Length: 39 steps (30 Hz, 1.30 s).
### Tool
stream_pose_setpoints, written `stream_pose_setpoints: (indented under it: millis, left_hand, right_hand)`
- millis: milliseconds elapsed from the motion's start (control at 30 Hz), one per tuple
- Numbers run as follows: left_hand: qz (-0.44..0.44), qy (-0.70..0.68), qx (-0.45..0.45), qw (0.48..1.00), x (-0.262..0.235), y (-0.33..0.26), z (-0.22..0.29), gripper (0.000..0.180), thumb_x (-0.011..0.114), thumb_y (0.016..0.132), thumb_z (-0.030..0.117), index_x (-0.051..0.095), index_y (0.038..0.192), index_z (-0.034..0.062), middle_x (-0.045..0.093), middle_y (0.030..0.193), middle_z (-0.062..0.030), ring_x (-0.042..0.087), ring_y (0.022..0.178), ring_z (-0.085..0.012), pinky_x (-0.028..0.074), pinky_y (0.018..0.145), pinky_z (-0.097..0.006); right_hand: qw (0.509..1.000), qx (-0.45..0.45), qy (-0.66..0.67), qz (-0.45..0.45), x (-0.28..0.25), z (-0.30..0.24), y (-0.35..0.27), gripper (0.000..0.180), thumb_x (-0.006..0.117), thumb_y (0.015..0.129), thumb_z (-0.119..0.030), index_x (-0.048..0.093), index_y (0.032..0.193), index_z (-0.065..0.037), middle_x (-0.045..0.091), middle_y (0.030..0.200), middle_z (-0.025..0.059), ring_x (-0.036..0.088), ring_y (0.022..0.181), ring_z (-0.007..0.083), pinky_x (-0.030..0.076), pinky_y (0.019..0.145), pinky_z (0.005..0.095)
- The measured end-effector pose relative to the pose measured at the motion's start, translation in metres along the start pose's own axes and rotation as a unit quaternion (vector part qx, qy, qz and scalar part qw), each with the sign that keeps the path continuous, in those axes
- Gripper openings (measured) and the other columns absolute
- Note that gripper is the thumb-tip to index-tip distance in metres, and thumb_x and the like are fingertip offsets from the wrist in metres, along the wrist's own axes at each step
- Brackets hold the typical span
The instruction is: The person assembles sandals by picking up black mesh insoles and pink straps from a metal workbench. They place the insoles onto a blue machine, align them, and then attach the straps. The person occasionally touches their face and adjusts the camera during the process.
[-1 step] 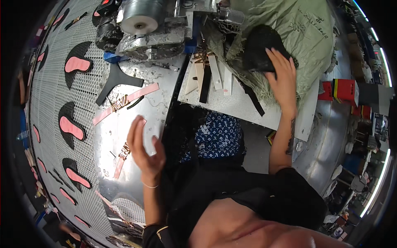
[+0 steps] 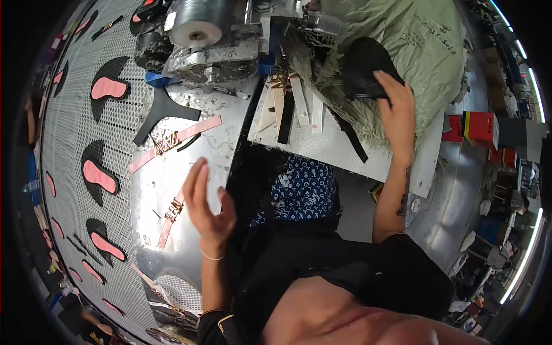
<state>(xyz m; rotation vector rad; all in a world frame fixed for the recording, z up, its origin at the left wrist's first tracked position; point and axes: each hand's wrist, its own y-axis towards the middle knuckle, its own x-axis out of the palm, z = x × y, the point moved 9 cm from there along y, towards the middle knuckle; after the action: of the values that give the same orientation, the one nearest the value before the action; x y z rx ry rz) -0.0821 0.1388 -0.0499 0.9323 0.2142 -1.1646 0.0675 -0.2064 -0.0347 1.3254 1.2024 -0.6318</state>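
My left hand [image 2: 208, 202] is raised with the palm open and the fingers apart, holding nothing. It hovers over the edge of a shiny metal table [image 2: 172, 172], near pink straps with metal buckles [image 2: 172, 141]. My right hand [image 2: 397, 109] reaches far forward and grips the edge of a black shoe piece [image 2: 362, 66]. That piece lies on a green woven sack [image 2: 425, 46]. A black Y-shaped strap piece [image 2: 164, 109] lies flat on the metal table.
A perforated conveyor belt [image 2: 69, 144] on the left carries several black soles with pink insoles [image 2: 98, 175]. A machine with a silver roll [image 2: 198, 23] stands at the top. White and black strips [image 2: 287, 106] lie on a white board. Red boxes [image 2: 477, 126] sit at the right.
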Motion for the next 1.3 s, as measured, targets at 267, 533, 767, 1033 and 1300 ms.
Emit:
stream_pose_setpoints:
  millis: [267,533,767,1033,1300]
  left_hand:
    - [-0.13,-0.155,0.09,0.975,0.065,0.026,0.064,0.04,0.06,0.076,-0.005,0.059,0.116,-0.0012,0.058,0.117,-0.0197,0.058,0.105,-0.0358,0.046,0.091,-0.042]
    - [-0.214,-0.416,-0.03,0.883,0.109,0.023,0.084,0.067,0.06,0.091,0.023,0.031,0.141,-0.0094,0.043,0.138,-0.0274,0.039,0.131,-0.0401,0.025,0.112,-0.04]
    - [0.014,-0.276,-0.156,0.948,0.056,0.032,0.035,0.028,0.047,0.098,0.01,0.059,0.113,-0.0095,0.064,0.11,-0.0205,0.061,0.101,-0.026,0.046,0.09,-0.034]
    - [-0.094,-0.294,-0.095,0.946,0.033,0.081,0.041,0.016,0.062,0.09,0.007,0.066,0.102,-0.0033,0.068,0.076,-0.0103,0.06,0.066,-0.0078,0.048,0.061,-0.025]
    - [-0.066,-0.554,-0.288,0.778,0.069,0.091,0.036,0.037,0.057,0.098,0.029,0.068,0.082,-0.0028,0.066,0.071,-0.0017,0.057,0.061,-0.0044,0.043,0.053,-0.02]
  right_hand:
    - [0.762,0.304,0.41,0.398,-0.072,0.038,-0.061,0.035,0.048,0.098,-0.02,0.056,0.123,0.004,0.06,0.125,0.0119,0.056,0.114,0.0207,0.036,0.105,0.0385]
    - [0.394,0.16,0.895,0.133,0.002,-0.107,-0.058,0.053,0.034,0.103,-0.044,0.038,0.141,-0.008,0.045,0.14,0.0095,0.043,0.128,0.0223,0.031,0.109,0.0411]
    - [0.542,0.11,0.832,0.034,0.005,-0.124,-0.051,0.09,0.074,0.078,-0.044,0.03,0.145,-0.001,0.041,0.141,0.0225,0.039,0.133,0.0339,0.029,0.112,0.0494]
    - [0.712,0.095,0.695,-0.012,-0.014,-0.074,-0.056,0.071,0.078,0.078,-0.031,0.048,0.129,0.009,0.057,0.123,0.022,0.056,0.113,0.0262,0.045,0.096,0.0363]
    - [0.761,0.142,0.615,0.149,-0.04,-0.066,-0.064,0.019,0.065,0.075,-0.003,0.068,0.089,0.01,0.068,0.091,0.0148,0.061,0.081,0.0194,0.047,0.079,0.0312]
